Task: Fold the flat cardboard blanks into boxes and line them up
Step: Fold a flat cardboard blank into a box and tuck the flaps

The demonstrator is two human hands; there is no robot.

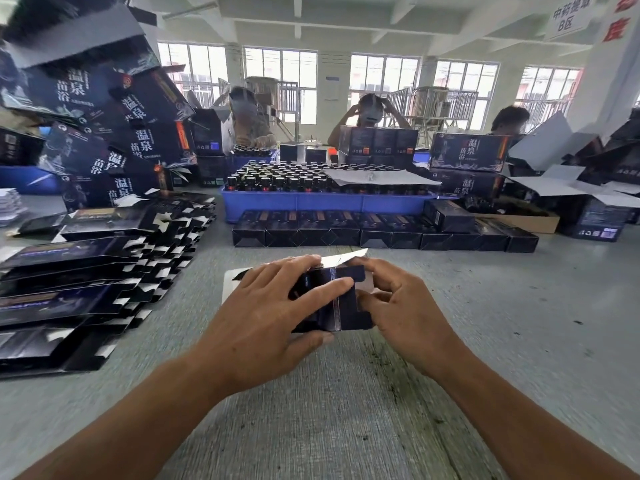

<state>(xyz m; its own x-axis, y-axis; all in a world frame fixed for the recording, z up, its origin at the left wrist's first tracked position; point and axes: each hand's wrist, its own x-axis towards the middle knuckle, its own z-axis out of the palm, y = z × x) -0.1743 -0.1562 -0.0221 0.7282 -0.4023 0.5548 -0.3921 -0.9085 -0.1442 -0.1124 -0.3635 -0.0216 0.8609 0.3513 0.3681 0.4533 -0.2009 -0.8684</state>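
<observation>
Leftmost, a slumped heap of flat blanks point(86, 271) covers the grey table point(346, 410), dark printed faces up with white flaps poking out along the right edge. Behind it rises a leaning pile of big dark cartons point(114, 133) printed with white characters.

Next, near the middle, the left hand point(266, 317) lies over a half-folded box point(341, 306): its fingers stretch across the dark top panel, the forefinger along a pale seam, and the thumb hooks under the near edge, so the hand grips the box from above. The box is at table centre, just in front of the person; whether it rests on the surface or is held just above it, I cannot tell. A white flap point(343, 258) sticks up at its far side, and another white piece shows at the left beyond the fingers.

Just right of that, the right hand point(405, 306) meets the box's right end, fingers curled in and pinching the end flap there.

Farther back, a row of boxes point(381, 233) runs side by side across the table, one more lying on top near the right. Behind the row stands a blue tray point(325, 202) packed with small dark bottles point(277, 174), partly covered by a grey sheet point(377, 176).

Beyond the tray, three people sit at the table's far side among more stacked cartons, and open grey-lined cartons crowd the far right.
</observation>
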